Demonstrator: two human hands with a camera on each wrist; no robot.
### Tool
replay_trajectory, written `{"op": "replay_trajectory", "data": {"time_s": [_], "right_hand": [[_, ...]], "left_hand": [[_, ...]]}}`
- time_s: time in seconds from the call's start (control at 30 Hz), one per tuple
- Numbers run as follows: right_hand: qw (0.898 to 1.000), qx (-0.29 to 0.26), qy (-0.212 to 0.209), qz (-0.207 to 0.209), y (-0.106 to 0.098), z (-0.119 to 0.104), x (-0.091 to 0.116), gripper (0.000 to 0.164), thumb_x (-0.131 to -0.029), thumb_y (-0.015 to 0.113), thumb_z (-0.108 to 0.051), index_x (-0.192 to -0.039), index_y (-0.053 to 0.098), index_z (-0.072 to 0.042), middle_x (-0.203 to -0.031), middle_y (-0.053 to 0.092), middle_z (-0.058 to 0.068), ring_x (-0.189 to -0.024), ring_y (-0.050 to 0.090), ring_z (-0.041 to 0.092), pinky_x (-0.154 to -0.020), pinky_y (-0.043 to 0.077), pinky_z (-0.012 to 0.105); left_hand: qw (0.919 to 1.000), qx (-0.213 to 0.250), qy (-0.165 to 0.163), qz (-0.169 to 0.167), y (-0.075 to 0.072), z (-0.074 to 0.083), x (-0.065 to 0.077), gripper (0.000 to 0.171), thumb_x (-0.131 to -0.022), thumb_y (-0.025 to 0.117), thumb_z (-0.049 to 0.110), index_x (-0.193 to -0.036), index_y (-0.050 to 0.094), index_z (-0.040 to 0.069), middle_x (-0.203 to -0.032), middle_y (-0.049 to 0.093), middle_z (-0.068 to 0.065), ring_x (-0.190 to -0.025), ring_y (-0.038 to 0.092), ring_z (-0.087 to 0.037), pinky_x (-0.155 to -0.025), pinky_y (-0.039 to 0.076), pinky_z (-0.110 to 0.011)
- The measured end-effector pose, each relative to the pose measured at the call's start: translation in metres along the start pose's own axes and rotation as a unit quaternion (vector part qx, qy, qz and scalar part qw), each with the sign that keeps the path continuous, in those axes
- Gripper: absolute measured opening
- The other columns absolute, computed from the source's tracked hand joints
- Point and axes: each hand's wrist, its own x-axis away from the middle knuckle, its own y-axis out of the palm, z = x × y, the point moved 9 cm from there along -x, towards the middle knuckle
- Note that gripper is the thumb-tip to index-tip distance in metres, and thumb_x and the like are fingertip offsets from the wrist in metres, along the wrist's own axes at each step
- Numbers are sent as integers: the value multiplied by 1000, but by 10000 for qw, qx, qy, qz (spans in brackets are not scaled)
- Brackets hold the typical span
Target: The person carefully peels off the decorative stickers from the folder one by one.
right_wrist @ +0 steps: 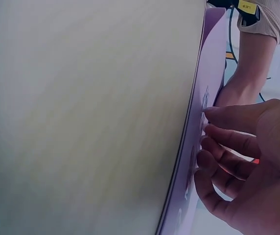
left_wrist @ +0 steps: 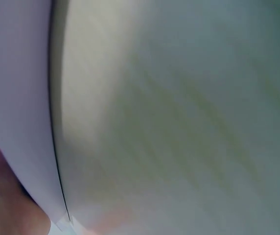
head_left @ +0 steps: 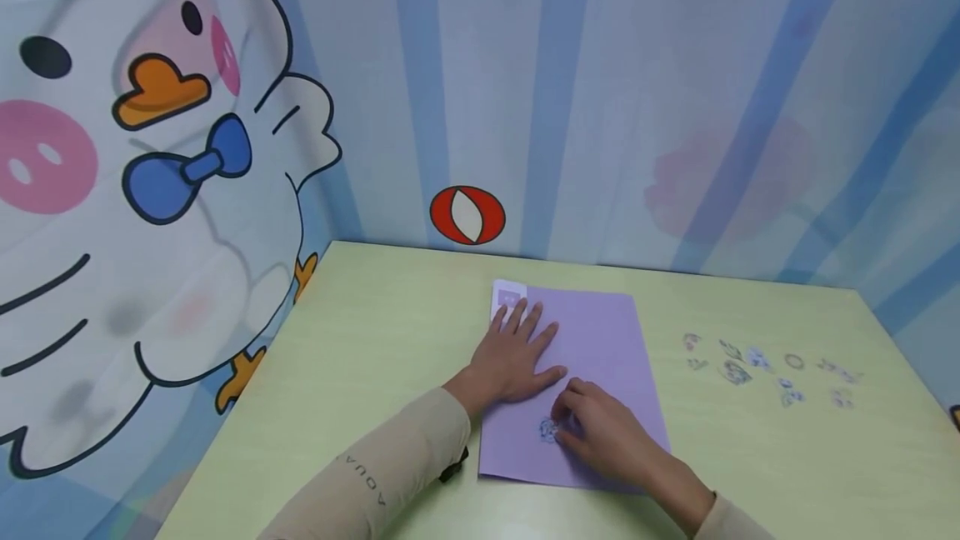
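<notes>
Currently, the left hand (head_left: 512,361) lies flat, fingers spread, on the purple paper (head_left: 592,327); the right hand (head_left: 607,436) curls its fingers at the blue sticker (head_left: 547,430) lying there, pinched or merely touched, one cannot tell; more stickers (head_left: 737,372) dot the counter (head_left: 795,473)

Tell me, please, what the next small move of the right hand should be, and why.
I would probably have the right hand press the blue patterned piece flat: its fingers are at the piece's edge, over the purple sheet, though whether they pinch it is unclear. The left hand rests spread on the sheet, which should steady it.
</notes>
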Motion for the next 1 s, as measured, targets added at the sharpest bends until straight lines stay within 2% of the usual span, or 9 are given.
{"op": "replay_trajectory", "data": {"time_s": [0.13,0.33,0.7,1.0], "right_hand": [[9998,-156,11,-111,0,1,-1,19,-86,86,-10,-93,71,-18,-95,58,-10,-88,57,10,-80,54,36],[9998,-77,-106,-137,1,-1,-3,22,-87,86,-10,-105,76,-13,-98,63,-9,-89,60,9,-81,55,36],[9995,-78,-233,-191,1,-3,-6,14,-89,86,-10,-95,76,-17,-97,63,-10,-89,62,10,-81,56,38],[9982,-409,-309,-298,4,1,-8,20,-89,83,-6,-89,68,-20,-93,56,-11,-84,56,8,-78,52,35]], "left_hand": [[10000,-24,-5,-4,1,0,-1,82,-105,23,75,-171,21,28,-178,10,-8,-164,5,-34,-130,7,-54],[10000,-90,-20,-19,-1,0,0,82,-105,24,75,-171,21,28,-178,10,-9,-164,6,-35,-130,8,-55],[9999,-122,-18,-44,-2,1,1,81,-105,23,74,-171,20,28,-178,11,-9,-164,6,-35,-130,8,-54],[9999,-115,-2,-6,-2,1,1,81,-105,23,74,-171,22,27,-178,11,-10,-164,7,-35,-130,10,-55]]}}
